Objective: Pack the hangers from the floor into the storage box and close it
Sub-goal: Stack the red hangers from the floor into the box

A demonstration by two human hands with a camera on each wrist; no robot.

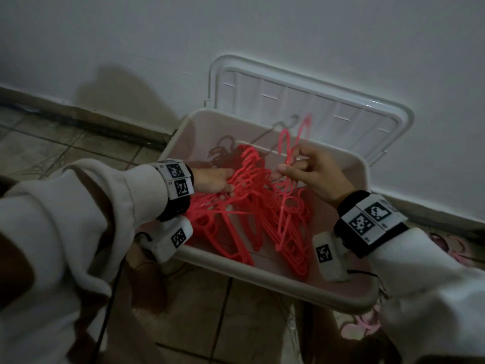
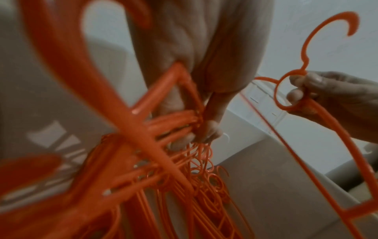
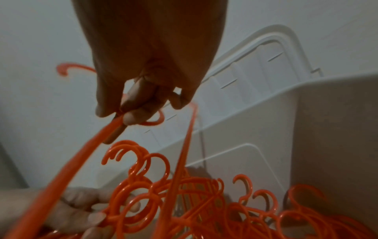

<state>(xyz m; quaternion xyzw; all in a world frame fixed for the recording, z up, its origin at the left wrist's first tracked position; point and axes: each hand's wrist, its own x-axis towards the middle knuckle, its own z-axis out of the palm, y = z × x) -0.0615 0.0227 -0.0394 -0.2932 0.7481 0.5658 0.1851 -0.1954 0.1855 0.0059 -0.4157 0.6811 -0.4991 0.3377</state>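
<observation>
You face a plain white wall [image 1: 262,35] that meets the floor at a pale baseboard [image 1: 78,111]. The floor [image 1: 65,145] under you is laid with dull brownish tiles and dark grout lines, and the light is dim. A pink patterned mat [image 1: 367,321] shows at the lower right, partly under the box.

The storage box [image 1: 275,281] sits on the tiles close to the wall, a pale tub with rounded corners. Its white lid [image 1: 367,111] is off the opening and stands tilted against the wall behind the tub.

Inside the tub lies a tangled pile of red hangers [image 1: 244,219], hooks pointing toward the far wall. None can be seen on the floor in these views.

Your left hand [image 1: 212,181] reaches into the tub from the left, its fingers curled around a bunch in the pile; the left wrist view shows the fingertips [image 2: 212,135] closed on several bars.

Your right hand [image 1: 315,174] is above the pile and pinches a single hanger [image 1: 284,145] by its neck between thumb and fingers. That one stands nearly upright, hook toward the lid, its lower end down among the others.

Both wrists wear bands with black-and-white markers [image 1: 367,219].
</observation>
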